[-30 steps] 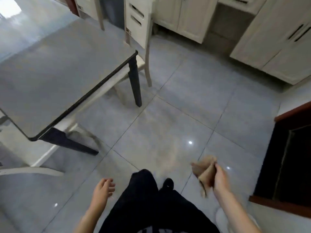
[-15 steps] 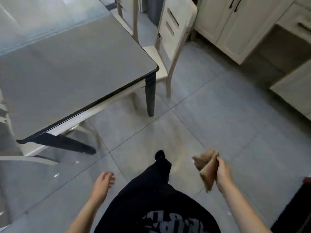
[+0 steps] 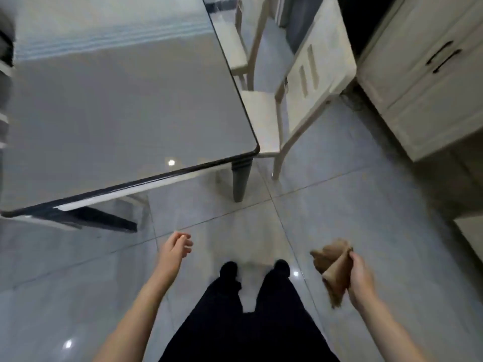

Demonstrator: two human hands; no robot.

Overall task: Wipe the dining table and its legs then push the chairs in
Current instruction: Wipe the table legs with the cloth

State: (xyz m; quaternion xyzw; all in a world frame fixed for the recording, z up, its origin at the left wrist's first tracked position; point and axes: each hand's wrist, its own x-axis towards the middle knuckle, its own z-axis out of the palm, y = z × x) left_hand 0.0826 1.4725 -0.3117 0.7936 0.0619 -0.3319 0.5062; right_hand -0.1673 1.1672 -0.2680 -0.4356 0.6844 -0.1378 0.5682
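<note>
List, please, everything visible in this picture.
Grey glossy dining table with a black edge: one, grey, upper left.
Dark table legs: two visible, dark grey, under its near edge.
Cream wooden chairs: two, cream, along the table's right side.
Cream cabinets with black handles: one run, cream, right.
Grey glossy tiled floor: one, grey, underfoot.
Brown crumpled cloth: one, brown, lower right.
Black trousers and shoes: one pair each, black, bottom centre.
Left hand: one, loosely curled, empty.
Right hand: one, gripping the cloth.
</note>
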